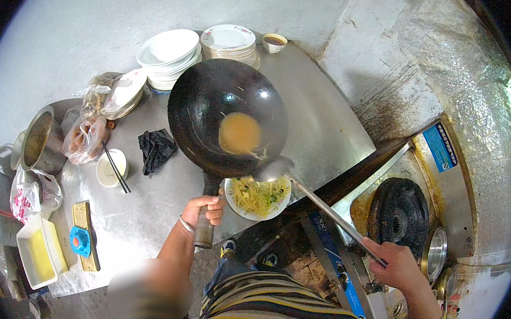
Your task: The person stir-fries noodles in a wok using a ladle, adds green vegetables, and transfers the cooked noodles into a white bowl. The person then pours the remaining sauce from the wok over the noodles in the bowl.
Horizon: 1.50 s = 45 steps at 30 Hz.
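Observation:
My left hand (204,211) grips the handle of a black wok (196,105), which is over the metal table. Brown liquid (239,133) lies in the wok, with a few pale shreds near its lower rim. In my right hand (394,261) is the long handle of a metal ladle (274,169). The ladle's bowl is at the wok's near rim, above a white plate (237,210) of shredded vegetables (259,198) with green bits. Part of that plate is hidden by the wok and ladle.
White bowls (168,48) and patterned plates (228,38) are stacked behind the wok. Left are a black cloth (156,150), a bowl with chopsticks (112,168), bagged food (85,138) and a white tub (40,251). A burner (396,211) is at right, with a small sauce bowl (274,42) at the back.

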Tool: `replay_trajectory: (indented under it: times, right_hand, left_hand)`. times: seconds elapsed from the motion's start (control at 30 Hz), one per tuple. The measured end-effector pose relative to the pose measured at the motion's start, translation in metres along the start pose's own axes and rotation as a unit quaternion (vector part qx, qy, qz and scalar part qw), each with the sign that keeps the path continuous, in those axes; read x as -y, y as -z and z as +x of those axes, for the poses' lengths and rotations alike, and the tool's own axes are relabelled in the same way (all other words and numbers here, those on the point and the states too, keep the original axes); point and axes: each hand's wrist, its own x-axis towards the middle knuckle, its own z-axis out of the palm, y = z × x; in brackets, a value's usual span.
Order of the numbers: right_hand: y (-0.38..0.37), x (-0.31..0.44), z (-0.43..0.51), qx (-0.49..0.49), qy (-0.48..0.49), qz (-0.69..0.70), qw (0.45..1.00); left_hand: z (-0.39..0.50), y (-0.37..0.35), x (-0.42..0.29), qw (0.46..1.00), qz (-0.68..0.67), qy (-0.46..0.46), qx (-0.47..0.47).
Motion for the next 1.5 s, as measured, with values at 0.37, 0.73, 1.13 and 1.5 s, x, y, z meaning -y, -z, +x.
replay_trajectory:
  times: [0.37, 0.73, 1.13, 1.5]
  right_hand:
    - [-0.046, 0.009, 0.066, -0.120, 0.028, 0.009, 0.992]
    - [0.013, 0.029, -0.001, -0.013, -0.014, 0.074, 0.997]
    - [-0.102, 0.043, 0.196, -0.292, 0.098, 0.167, 0.937]
    - [-0.098, -0.001, 0.071, -0.123, 0.060, -0.023, 0.990]
  left_hand:
    - [0.004, 0.005, -0.003, 1.000, -0.001, 0.006, 0.008]
    - [0.001, -0.006, -0.001, 1.000, 0.002, -0.016, -0.022]
    - [-0.010, -0.015, 0.002, 0.998, -0.019, 0.003, 0.053]
    - [-0.009, -0.016, 0.004, 0.995, -0.073, 0.002, 0.068]
